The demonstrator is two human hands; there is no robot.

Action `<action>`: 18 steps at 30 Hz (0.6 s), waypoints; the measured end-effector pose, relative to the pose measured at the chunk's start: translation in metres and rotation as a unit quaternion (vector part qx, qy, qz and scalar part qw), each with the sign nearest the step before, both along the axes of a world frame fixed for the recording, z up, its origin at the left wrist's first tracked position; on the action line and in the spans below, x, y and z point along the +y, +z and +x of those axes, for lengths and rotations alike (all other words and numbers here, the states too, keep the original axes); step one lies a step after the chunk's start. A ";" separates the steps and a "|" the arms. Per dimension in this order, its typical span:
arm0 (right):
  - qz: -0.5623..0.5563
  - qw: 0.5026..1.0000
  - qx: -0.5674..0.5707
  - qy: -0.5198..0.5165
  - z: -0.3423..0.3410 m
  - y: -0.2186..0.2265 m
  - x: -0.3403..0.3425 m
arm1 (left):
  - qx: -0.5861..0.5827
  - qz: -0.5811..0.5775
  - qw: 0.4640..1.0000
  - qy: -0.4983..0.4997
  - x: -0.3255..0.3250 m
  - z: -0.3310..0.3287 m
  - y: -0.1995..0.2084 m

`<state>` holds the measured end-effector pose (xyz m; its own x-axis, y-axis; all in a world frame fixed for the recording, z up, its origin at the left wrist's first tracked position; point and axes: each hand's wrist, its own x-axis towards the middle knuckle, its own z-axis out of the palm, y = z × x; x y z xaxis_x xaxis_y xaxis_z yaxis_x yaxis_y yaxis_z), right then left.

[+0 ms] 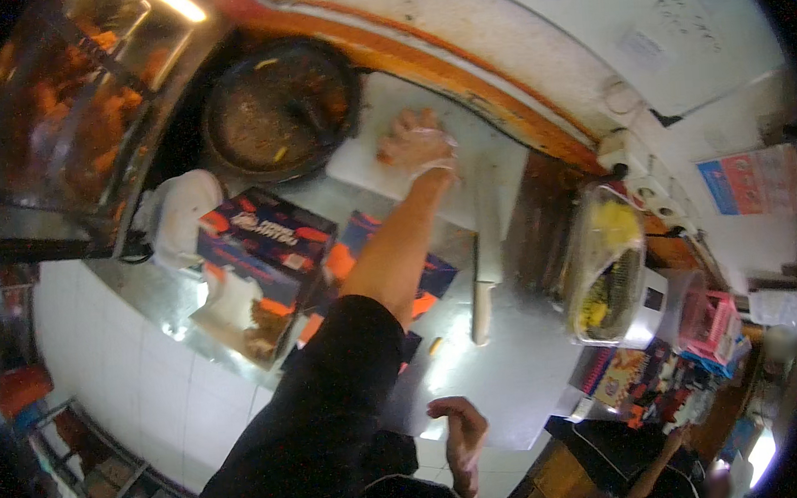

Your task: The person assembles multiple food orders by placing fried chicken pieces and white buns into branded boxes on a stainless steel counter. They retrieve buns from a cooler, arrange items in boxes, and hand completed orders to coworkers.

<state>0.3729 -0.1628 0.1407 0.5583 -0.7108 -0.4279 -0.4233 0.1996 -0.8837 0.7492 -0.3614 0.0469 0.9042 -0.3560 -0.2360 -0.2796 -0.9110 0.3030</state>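
Observation:
A white cutting board (495, 166) lies at the back of a metal counter. My left hand (417, 146), in a clear plastic glove, rests on it with fingers spread; whatever may be beneath the palm is hidden. To its right lies a knife (486, 261), its pale handle toward me. Closer in and lower down, my bare right hand (462, 422) hovers by the counter's front edge, fingers loosely bent, with nothing visible in it. Under my left forearm is a dark blue and orange carton (434, 279). Left of it stands an open printed box (266, 227) with brown food low inside.
A large dark mortar (267, 119) with a pestle sits at back left, beside a lit glass case (70, 116) of fried food. At right are a clear plastic tub (606, 270) of yellow and green items and a pink basket (718, 327). Another person's arm (655, 472) shows lower right.

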 end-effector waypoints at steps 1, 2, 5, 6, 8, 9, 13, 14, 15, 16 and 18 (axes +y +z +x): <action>0.008 1.000 -0.028 -0.009 0.004 -0.003 -0.002 | 0.007 0.021 1.000 0.005 0.003 -0.004 -0.001; -0.009 0.999 -0.051 -0.001 0.007 -0.003 -0.004 | -0.004 0.032 0.999 0.015 0.006 -0.009 -0.003; -0.023 0.997 -0.073 0.003 0.020 -0.004 -0.008 | -0.084 -0.058 0.993 0.055 0.011 -0.023 -0.013; -0.031 0.996 -0.082 0.009 0.025 -0.003 -0.008 | -0.048 -0.077 0.995 0.052 0.008 -0.025 -0.019; -0.048 0.996 -0.071 0.018 0.033 0.000 -0.010 | -0.019 -0.118 0.992 0.048 -0.003 -0.026 -0.032; -0.069 0.994 -0.081 0.022 0.036 0.002 -0.010 | -0.024 -0.138 0.989 0.045 -0.009 -0.026 -0.040; -0.109 0.991 -0.080 0.023 0.044 0.011 -0.009 | -0.015 -0.192 0.980 0.052 -0.030 -0.019 -0.055; -0.115 0.990 -0.078 0.017 0.047 0.012 -0.009 | 0.020 -0.250 0.967 0.043 -0.029 -0.012 -0.050; -0.126 0.989 -0.074 0.014 0.050 0.014 -0.008 | 0.056 -0.306 0.950 0.032 -0.024 -0.005 -0.040; -0.137 0.988 -0.067 0.009 0.055 0.017 -0.008 | 0.129 -0.342 0.931 0.019 -0.012 -0.003 -0.027; -0.162 0.985 -0.060 -0.003 0.068 0.023 -0.010 | 0.159 -0.373 0.913 -0.044 0.022 0.002 0.018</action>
